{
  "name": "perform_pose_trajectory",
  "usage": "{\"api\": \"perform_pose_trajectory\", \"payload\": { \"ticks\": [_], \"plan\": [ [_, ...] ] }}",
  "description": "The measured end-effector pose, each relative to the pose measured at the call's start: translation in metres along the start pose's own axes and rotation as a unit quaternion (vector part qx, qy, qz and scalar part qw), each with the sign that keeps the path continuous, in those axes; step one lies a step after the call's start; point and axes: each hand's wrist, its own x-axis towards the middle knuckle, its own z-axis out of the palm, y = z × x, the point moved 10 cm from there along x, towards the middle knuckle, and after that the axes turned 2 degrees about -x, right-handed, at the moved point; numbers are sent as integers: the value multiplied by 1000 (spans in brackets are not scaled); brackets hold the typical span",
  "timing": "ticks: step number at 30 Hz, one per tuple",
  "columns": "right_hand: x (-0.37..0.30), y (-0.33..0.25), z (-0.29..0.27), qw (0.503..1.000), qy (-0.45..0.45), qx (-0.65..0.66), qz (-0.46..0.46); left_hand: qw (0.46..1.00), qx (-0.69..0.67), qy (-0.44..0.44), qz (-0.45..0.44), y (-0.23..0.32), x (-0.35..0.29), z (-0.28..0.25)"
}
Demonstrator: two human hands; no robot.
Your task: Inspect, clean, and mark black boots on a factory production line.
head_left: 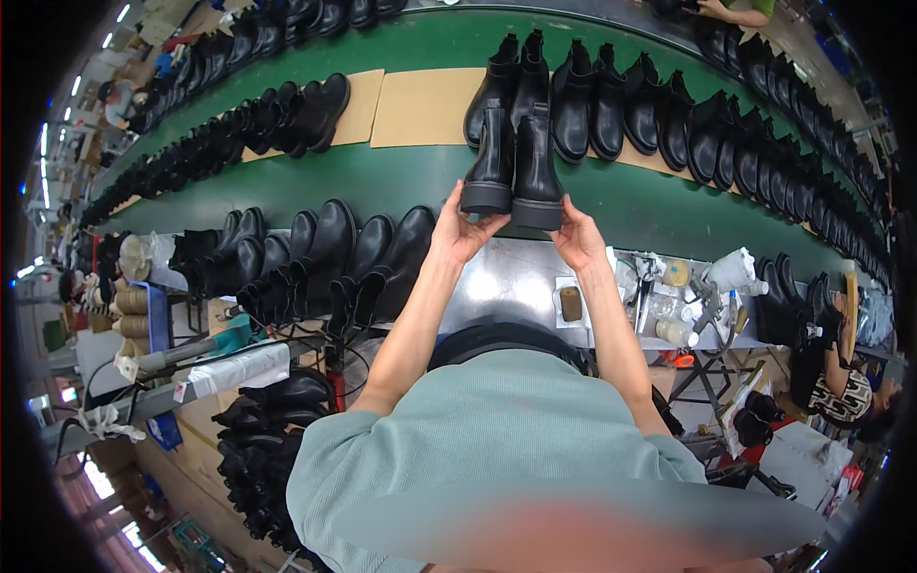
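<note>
A pair of black ankle boots is held up side by side over the near edge of the green bench, heels toward me. My left hand (465,229) is closed on the heel end of the left boot (491,158). The right boot (538,172) has my right hand (579,236) gripping its heel and sole from the outer side. Just beyond them, a row of finished-looking black boots (573,100) stands on cardboard strips, partly hidden by the held pair.
Bare cardboard (427,107) lies left of that row on the green bench (420,170). More boots (373,253) sit near my left arm. A brown block (570,304), bottles (676,331) and tools occupy the metal table by my right arm. Co-workers (841,387) are at the right and far edges.
</note>
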Motion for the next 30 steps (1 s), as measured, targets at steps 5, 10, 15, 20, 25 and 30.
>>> {"api": "perform_pose_trajectory", "payload": {
  "ticks": [5,10,15,20,25,30],
  "plan": [
    [0,4,-1,1000,-10,6,8,999,11,-38,20,-1,-6,6],
    [-6,8,-4,1000,25,8,11,994,35,-95,30,2,-17,14],
    [-12,9,3,999,17,13,32,994,56,-77,49,1,-24,14],
    [-21,24,-10,1000,28,8,3,990,93,-86,54,-12,-35,-10],
    [-33,56,-51,963,108,-242,-54,978,-39,-182,-96,-73,-73,-5],
    [-91,-6,-71,823,124,-550,-62,967,-110,-184,-137,-74,-63,-11]
  ]
}}
